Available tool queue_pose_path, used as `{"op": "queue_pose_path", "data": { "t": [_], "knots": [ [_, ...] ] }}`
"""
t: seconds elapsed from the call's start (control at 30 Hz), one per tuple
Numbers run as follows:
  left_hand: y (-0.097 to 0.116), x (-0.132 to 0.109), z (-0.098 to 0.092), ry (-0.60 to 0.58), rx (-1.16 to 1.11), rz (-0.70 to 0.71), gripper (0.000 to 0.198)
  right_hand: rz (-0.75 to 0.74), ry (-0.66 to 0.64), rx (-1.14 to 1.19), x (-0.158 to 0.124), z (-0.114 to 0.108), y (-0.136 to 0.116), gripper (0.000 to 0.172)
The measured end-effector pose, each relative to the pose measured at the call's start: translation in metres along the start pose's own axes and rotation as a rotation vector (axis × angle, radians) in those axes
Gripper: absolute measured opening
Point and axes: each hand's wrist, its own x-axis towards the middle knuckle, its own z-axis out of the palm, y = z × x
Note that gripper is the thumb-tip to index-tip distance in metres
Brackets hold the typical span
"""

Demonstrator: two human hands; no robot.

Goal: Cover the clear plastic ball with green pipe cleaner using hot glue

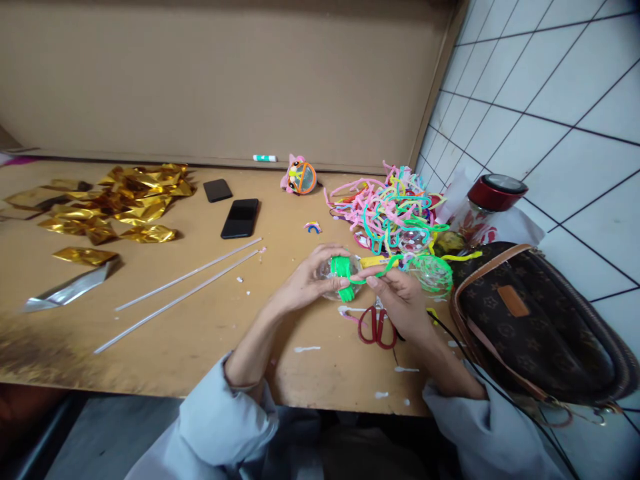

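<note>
My left hand [311, 275] is wrapped round a small clear plastic ball [326, 268] that has bright green strips across it. Between the thumb and fingers of my right hand [400, 293] is a fuzzy green pipe cleaner [387, 267], which reaches over to the ball. Just below the hands lie red-handled scissors [376, 328], their blades partly covered by my right hand. Beyond my right hand rests another clear ball wound with green strands [434, 275]. A yellow strip [377, 261] lies behind the fingers.
A tangled heap of coloured pipe cleaners [385, 207] lies behind the hands. At the right are a brown handbag [540, 327] and a red-lidded bottle [495, 193]. Leftward lie two white sticks [185, 300], a phone [240, 219], and gold foil pieces [135, 193]. A decorated ball [301, 177] stands at the back.
</note>
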Motion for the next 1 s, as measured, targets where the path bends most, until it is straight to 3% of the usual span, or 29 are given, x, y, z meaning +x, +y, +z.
{"op": "queue_pose_path", "data": {
  "t": [0.37,0.5,0.6,0.67,0.8,1.0],
  "knots": [
    [0.001,0.0,-0.001,-0.006,0.049,0.014,0.043,0.083,-0.01,0.15,0.001,0.003,0.005,0.013],
    [0.001,0.0,-0.001,-0.006,0.059,0.016,0.042,0.085,0.097,0.098,-0.001,0.005,0.01,0.028],
    [0.001,0.0,-0.001,-0.006,0.054,0.024,0.043,-0.035,0.248,-0.073,-0.002,0.007,0.008,0.049],
    [0.001,0.0,-0.001,-0.004,0.056,0.026,0.043,-0.186,0.291,-0.285,-0.004,0.007,0.005,0.05],
    [0.0,0.0,-0.001,0.001,0.056,0.024,0.044,-0.472,0.188,-0.675,-0.008,0.005,0.001,0.033],
    [0.002,0.0,0.0,-0.001,0.065,0.023,0.045,-0.67,0.202,-0.754,-0.012,0.002,-0.004,0.038]
  ]
}}
